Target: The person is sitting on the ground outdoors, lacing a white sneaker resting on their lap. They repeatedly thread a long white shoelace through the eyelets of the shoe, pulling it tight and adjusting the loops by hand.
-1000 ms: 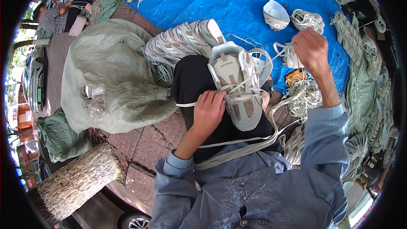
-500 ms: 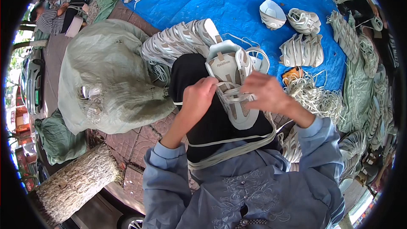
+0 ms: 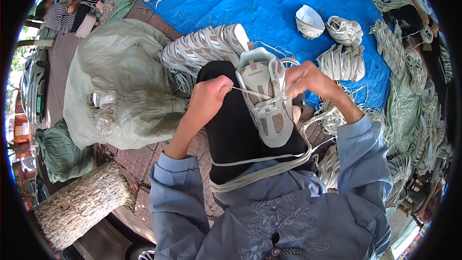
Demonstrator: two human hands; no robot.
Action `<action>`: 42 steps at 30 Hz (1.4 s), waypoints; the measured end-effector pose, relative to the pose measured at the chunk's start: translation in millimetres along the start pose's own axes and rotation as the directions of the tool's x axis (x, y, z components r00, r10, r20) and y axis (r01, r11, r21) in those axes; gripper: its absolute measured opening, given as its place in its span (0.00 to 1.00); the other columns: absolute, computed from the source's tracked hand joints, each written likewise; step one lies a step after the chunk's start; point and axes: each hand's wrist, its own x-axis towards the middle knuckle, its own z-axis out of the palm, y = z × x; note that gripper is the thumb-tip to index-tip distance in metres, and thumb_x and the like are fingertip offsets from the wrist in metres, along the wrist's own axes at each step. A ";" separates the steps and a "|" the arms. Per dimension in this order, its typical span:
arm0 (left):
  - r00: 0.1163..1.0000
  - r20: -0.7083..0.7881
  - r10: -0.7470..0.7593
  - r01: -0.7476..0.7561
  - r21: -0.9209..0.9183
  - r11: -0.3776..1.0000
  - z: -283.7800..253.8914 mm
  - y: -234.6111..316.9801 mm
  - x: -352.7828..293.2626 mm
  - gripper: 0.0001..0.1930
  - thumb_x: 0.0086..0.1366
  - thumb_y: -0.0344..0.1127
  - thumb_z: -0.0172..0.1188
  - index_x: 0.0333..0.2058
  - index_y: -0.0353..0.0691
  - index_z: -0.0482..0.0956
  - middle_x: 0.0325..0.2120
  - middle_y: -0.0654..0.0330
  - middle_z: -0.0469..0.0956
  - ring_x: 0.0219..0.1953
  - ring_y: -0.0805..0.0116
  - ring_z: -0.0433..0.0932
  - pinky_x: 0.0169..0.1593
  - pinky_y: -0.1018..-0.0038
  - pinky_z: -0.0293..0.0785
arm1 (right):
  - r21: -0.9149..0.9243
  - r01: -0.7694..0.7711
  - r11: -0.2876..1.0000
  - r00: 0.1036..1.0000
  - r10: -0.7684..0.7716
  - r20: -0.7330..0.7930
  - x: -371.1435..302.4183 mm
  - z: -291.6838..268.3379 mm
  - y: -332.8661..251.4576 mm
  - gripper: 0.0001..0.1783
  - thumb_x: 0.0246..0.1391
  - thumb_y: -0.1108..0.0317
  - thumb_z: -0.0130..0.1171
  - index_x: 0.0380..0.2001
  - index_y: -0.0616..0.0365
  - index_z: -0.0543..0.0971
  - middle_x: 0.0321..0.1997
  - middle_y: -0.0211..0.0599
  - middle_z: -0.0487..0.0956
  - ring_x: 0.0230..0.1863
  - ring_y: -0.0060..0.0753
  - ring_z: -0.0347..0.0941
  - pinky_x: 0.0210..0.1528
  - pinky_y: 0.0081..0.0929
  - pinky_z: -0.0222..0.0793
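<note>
A beige and white sneaker upper (image 3: pixel 272 132) lies across my black-trousered legs, its toe toward me. A pale shoelace (image 3: pixel 250 91) crosses its tongue and runs taut from the eyelets to my left hand (image 3: pixel 207 100), which pinches it left of the shoe. At the shoe's right edge, my right hand (image 3: pixel 308 80) has its fingers closed by the lacing, on a piece of lace partly hidden by the fingers. A bundle of loose laces (image 3: pixel 269 175) is draped over my lap.
Nested shoe uppers (image 3: pixel 204 45) lie beyond my left knee, beside a bulging pale sack (image 3: pixel 115 53). More uppers (image 3: pixel 341 62) rest on a blue tarp (image 3: pixel 231 0). A tangle of laces (image 3: pixel 337 120) lies at right. A tree trunk (image 3: pixel 84 204) stands at lower left.
My left hand has moved outward to the left, drawing the lace taut. My right hand has shifted up and slightly right, off the shoe's front, and its fingers have closed.
</note>
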 end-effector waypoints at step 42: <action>0.946 -0.302 0.117 0.133 0.691 0.710 -111.8 -110.9 -80.2 0.07 0.49 0.26 0.51 0.28 0.40 0.75 0.22 0.54 0.75 0.24 0.55 0.75 0.28 0.69 0.70 | -0.247 -0.023 0.969 0.972 -0.037 -0.234 -1.3 35.6 51.4 0.07 0.31 0.66 0.60 0.15 0.58 0.75 0.19 0.35 0.73 0.22 0.31 0.69 0.27 0.25 0.64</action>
